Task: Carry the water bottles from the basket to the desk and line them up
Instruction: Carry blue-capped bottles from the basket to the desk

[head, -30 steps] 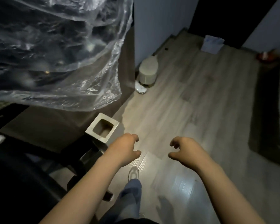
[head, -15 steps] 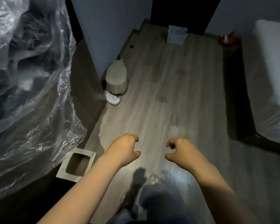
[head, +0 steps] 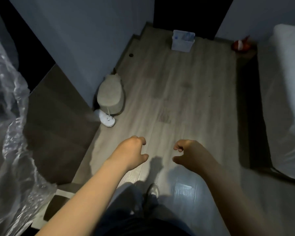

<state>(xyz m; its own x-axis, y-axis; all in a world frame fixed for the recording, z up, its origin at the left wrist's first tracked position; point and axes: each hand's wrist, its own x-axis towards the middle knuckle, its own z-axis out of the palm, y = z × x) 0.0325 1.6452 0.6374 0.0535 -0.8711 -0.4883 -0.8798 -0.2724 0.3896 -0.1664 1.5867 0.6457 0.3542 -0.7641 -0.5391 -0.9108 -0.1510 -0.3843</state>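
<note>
My left hand and right hand hang over the wooden floor, well short of the basket. Neither holds anything, and the fingers are loosely curled and slack. The pale basket stands by the dark doorway. Something bluish shows inside it, too blurred to name. A red thing lies to the right of the basket.

Dim room, floor glare below, wide-angle edges, soft blur
</note>
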